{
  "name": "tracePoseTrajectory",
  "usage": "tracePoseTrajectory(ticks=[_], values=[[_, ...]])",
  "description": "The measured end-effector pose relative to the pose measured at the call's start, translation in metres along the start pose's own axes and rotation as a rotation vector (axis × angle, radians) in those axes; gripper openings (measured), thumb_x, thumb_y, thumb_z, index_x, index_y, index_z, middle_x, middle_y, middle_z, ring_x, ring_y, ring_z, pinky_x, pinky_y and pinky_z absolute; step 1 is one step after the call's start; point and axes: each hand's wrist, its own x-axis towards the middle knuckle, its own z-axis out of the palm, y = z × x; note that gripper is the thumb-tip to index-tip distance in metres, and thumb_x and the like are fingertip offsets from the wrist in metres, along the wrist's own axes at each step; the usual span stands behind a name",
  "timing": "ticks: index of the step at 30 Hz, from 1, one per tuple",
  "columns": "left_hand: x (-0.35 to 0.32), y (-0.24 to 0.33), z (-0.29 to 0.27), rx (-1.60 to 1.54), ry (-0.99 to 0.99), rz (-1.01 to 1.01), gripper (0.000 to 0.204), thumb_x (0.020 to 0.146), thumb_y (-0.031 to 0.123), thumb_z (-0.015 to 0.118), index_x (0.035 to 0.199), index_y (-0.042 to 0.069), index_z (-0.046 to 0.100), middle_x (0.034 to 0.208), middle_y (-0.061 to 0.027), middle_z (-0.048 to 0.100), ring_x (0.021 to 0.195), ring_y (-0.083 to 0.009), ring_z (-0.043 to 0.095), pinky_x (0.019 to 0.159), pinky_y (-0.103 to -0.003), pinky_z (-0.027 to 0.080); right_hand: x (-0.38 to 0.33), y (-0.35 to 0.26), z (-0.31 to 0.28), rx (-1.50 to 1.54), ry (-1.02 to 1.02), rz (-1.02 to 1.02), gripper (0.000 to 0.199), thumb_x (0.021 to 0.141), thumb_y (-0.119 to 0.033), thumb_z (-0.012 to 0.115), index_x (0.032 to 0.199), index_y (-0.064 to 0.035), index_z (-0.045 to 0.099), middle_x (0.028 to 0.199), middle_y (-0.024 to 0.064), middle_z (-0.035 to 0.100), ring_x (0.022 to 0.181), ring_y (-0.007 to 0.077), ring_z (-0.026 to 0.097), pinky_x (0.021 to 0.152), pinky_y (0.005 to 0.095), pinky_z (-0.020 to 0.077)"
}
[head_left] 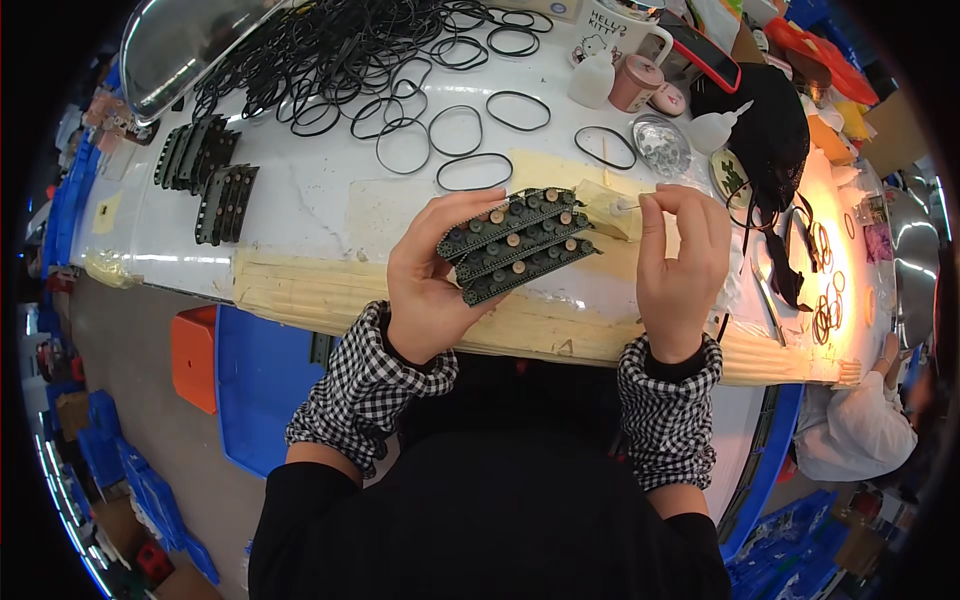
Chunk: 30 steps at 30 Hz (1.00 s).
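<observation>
My left hand (422,290) is closed round a stack of dark strips (518,240), tilted up over the table's near edge. Rows of round grey and copper-coloured discs run along the strips, and their edges look finely toothed. To the right, the thumb and fingers of my right hand (686,262) pinch a thin stick (629,206) with a whitish end. That end is over a small yellowish translucent piece (606,212) close to the strips' right ends; whether they touch I cannot tell.
Black rubber rings (330,60) lie heaped at the back left, several loose ones nearer. More dark strips (225,205) stand on the left. A mug (612,35), small bottles (592,80) and a phone (700,55) are at the back right. Another person's white sleeve (850,430) shows far right.
</observation>
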Motion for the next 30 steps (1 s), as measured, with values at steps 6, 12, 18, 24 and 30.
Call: tracePoseTrajectory(ticks=[6,12,18,24,30], values=[[0.0,0.0,0.0,0.037,-0.013,0.02,0.062,0.067,-0.006,0.08,0.123,0.001,0.054,0.128,-0.0163,0.052,0.116,-0.0233,0.056,0.094,-0.032,0.053,0.001,-0.019,-0.009,0.249,0.181,0.087,0.006,0.085,-0.002,0.067,0.088,-0.0012,0.062,0.093,0.0098,0.065,0.088,0.0232,0.059,0.079,0.0321,0.0462],[0.0,0.004,0.002,0.053,-0.006,-0.002,0.055,0.069,-0.001,0.082,0.119,0.001,0.058,0.126,-0.0169,0.054,0.116,-0.0246,0.057,0.094,-0.032,0.052,0.006,-0.053,0.006,0.81,-0.013,0.222,0.006,0.091,-0.006,0.063,0.091,-0.0001,0.06,0.095,0.0108,0.064,0.088,0.0194,0.059,0.082,0.0292,0.0459],[0.001,0.004,0.003,0.053,0.009,0.01,0.053,0.069,0.001,0.082,0.117,0.001,0.06,0.124,-0.0173,0.056,0.115,-0.025,0.058,0.092,-0.033,0.052,0.006,-0.061,0.018,0.913,-0.059,0.282,0.007,0.091,-0.007,0.064,0.09,-0.0006,0.061,0.093,0.0098,0.064,0.086,0.019,0.059,0.078,0.0286,0.0466],[0.0,0.005,0.003,0.02,0.013,0.011,0.053,0.069,0.0,0.082,0.117,0.001,0.06,0.124,-0.017,0.056,0.113,-0.0246,0.059,0.092,-0.033,0.051,0.006,-0.064,0.018,0.868,-0.059,0.265,0.006,0.09,-0.007,0.065,0.088,-0.0013,0.062,0.09,0.0091,0.065,0.084,0.0194,0.059,0.076,0.0286,0.0465],[-0.001,0.004,0.002,0.017,0.016,0.013,0.054,0.069,0.0,0.082,0.117,0.002,0.06,0.124,-0.0168,0.056,0.114,-0.0249,0.059,0.092,-0.033,0.051,0.005,-0.064,0.019,0.823,-0.063,0.242,0.006,0.09,-0.006,0.064,0.088,-0.001,0.062,0.091,0.0092,0.065,0.083,0.0196,0.058,0.077,0.0285,0.0461]])
